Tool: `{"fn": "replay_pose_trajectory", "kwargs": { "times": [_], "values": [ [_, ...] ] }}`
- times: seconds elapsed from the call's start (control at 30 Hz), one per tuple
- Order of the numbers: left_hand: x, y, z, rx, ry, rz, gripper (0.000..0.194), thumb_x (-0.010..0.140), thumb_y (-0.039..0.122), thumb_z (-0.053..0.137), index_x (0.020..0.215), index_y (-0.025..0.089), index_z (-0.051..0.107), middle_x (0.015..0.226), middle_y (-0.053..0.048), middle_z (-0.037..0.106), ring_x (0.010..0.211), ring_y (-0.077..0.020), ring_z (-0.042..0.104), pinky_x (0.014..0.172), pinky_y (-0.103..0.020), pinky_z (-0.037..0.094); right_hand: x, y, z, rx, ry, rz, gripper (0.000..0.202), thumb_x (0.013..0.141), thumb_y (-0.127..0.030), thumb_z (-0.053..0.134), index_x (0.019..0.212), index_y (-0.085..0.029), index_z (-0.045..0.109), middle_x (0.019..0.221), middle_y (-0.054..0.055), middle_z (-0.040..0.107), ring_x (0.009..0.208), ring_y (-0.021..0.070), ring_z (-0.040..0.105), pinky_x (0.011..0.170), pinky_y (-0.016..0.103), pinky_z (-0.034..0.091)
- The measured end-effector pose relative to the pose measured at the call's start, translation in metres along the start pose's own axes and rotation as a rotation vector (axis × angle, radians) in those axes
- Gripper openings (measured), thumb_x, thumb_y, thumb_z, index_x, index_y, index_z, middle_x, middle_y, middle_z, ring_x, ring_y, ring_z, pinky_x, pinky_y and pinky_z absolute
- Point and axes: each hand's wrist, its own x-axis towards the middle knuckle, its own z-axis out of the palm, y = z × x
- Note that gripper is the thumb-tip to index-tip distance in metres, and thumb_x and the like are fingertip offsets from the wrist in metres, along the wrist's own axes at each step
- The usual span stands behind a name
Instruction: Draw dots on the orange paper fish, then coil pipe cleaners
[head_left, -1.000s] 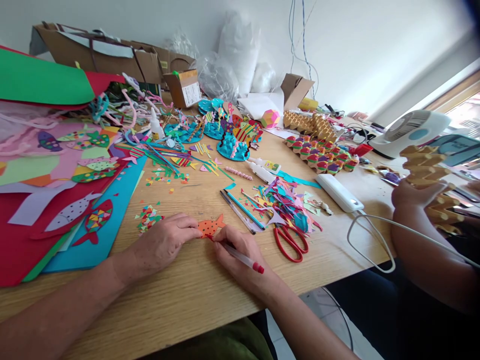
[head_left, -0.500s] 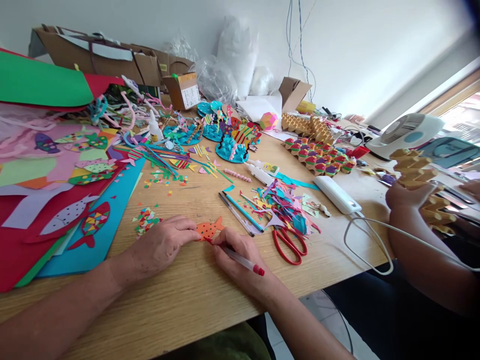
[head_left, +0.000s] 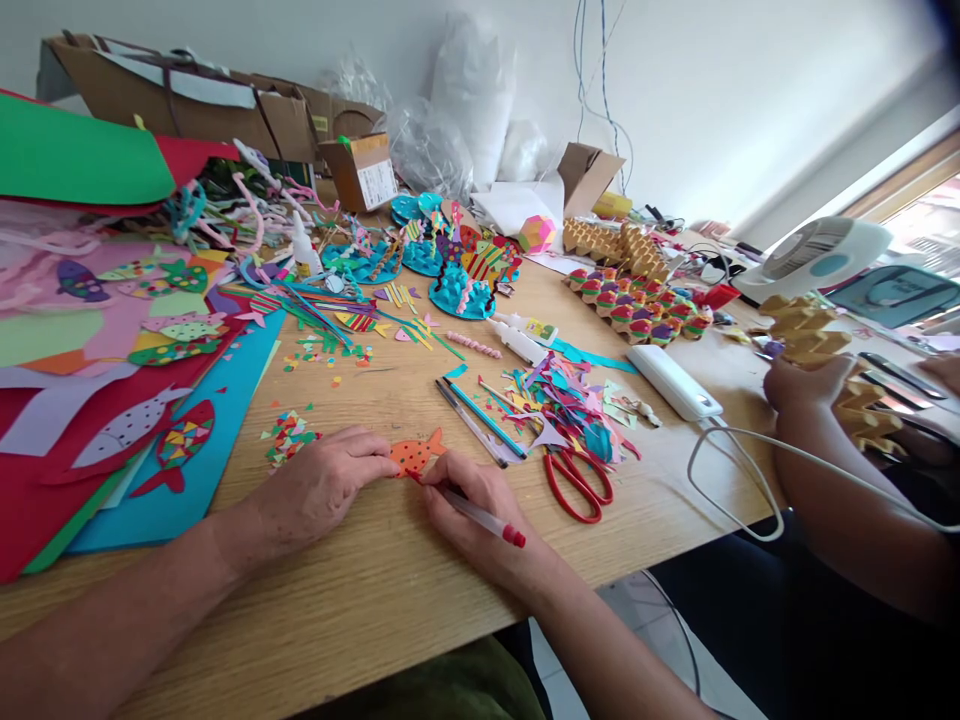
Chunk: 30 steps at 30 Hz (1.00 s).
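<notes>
An orange paper fish (head_left: 417, 454) with dark dots lies flat on the wooden table between my hands. My left hand (head_left: 330, 485) rests on the table, its fingers together and their tips holding the fish's left end. In my right hand (head_left: 480, 515) is a red gel pen (head_left: 486, 518), gripped low near its point. The red tip touches the fish's lower edge. Small paper confetti (head_left: 291, 438) lies just beyond my left hand. Past my right hand are two pens, one black (head_left: 471, 422) and one blue (head_left: 486, 416), and red-handled scissors (head_left: 577, 485).
Paper scraps (head_left: 574, 405) heap behind the scissors. Coloured sheets (head_left: 247, 400) and paper fish cover the left side. Glue bottles (head_left: 519, 343), painted egg cartons (head_left: 637, 308) and a white power bank (head_left: 673, 384) with a cable stand farther back. At right, another person's hand (head_left: 806, 385) holds egg-carton pieces.
The view has shifted slightly. My hands, the pen and the fish keep almost the same places. The other person's egg-carton piece has moved a little to the left.
</notes>
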Motion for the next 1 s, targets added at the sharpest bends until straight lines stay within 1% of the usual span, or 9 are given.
{"fn": "replay_pose_trajectory", "kwargs": {
  "times": [0.1,0.27,0.47,0.57,0.67,0.8,0.9,1.0],
  "values": [
    [-0.0006,-0.0003,0.0006,0.000,-0.002,-0.021,0.042,0.083,0.004,0.030,0.097,0.017,0.067,0.096,-0.006,0.068,0.089,-0.0177,0.060,0.076,-0.030,0.050,0.0003,0.0006,-0.0001,0.002,0.008,0.014,0.008,0.075,-0.014,0.046,0.070,-0.019,0.050,0.057,-0.004,0.052,0.048,0.0086,0.045,0.047,0.018,0.033],
    [-0.0001,0.0002,-0.0004,-0.010,-0.005,-0.023,0.042,0.082,0.004,0.031,0.097,0.019,0.067,0.097,-0.005,0.067,0.091,-0.0173,0.059,0.078,-0.029,0.049,0.0006,-0.0012,-0.0008,0.013,-0.003,-0.012,0.009,0.076,-0.015,0.045,0.070,-0.020,0.050,0.057,-0.004,0.051,0.048,0.0085,0.045,0.048,0.018,0.033],
    [0.0005,0.0015,-0.0015,-0.009,0.007,-0.005,0.043,0.083,0.004,0.029,0.096,0.017,0.068,0.095,-0.007,0.067,0.089,-0.0182,0.060,0.077,-0.030,0.049,0.0005,-0.0021,-0.0007,0.009,0.005,0.008,0.009,0.076,-0.015,0.045,0.070,-0.019,0.050,0.057,-0.003,0.052,0.047,0.0088,0.044,0.047,0.019,0.032],
    [0.0002,0.0014,-0.0013,-0.021,-0.005,-0.013,0.044,0.082,0.004,0.029,0.097,0.018,0.068,0.096,-0.007,0.067,0.089,-0.0184,0.059,0.077,-0.031,0.049,0.0009,-0.0012,-0.0009,0.017,-0.010,0.007,0.009,0.077,-0.016,0.045,0.070,-0.020,0.049,0.057,-0.003,0.052,0.047,0.0091,0.045,0.047,0.019,0.032],
    [-0.0001,0.0013,-0.0012,-0.023,-0.008,-0.022,0.045,0.081,0.003,0.029,0.097,0.018,0.068,0.096,-0.007,0.067,0.089,-0.0186,0.059,0.077,-0.031,0.050,0.0012,-0.0016,-0.0015,0.020,-0.007,0.023,0.009,0.076,-0.016,0.045,0.070,-0.020,0.049,0.056,-0.004,0.050,0.045,0.0088,0.042,0.046,0.019,0.031],
    [-0.0001,0.0009,-0.0014,-0.016,-0.017,-0.023,0.044,0.081,0.003,0.029,0.098,0.019,0.067,0.096,-0.006,0.067,0.089,-0.0179,0.059,0.077,-0.030,0.049,0.0010,-0.0036,-0.0018,0.038,-0.026,0.025,0.009,0.076,-0.016,0.045,0.070,-0.019,0.049,0.058,-0.003,0.051,0.047,0.0087,0.042,0.046,0.019,0.032],
    [-0.0002,0.0006,-0.0014,-0.015,-0.026,-0.028,0.043,0.082,0.004,0.031,0.098,0.020,0.067,0.095,-0.005,0.067,0.089,-0.0177,0.059,0.077,-0.030,0.049,-0.0003,-0.0019,-0.0016,0.071,0.022,0.066,0.008,0.075,-0.015,0.046,0.068,-0.020,0.050,0.056,-0.004,0.049,0.046,0.0084,0.041,0.046,0.020,0.030],
    [-0.0002,0.0009,-0.0015,-0.021,-0.035,-0.043,0.041,0.083,0.004,0.032,0.098,0.018,0.067,0.096,-0.006,0.067,0.090,-0.0180,0.059,0.078,-0.029,0.049,-0.0014,0.0028,-0.0032,0.191,0.140,0.137,0.006,0.074,-0.018,0.048,0.070,-0.020,0.051,0.055,-0.005,0.048,0.047,0.0092,0.041,0.046,0.020,0.030]
  ]
}}
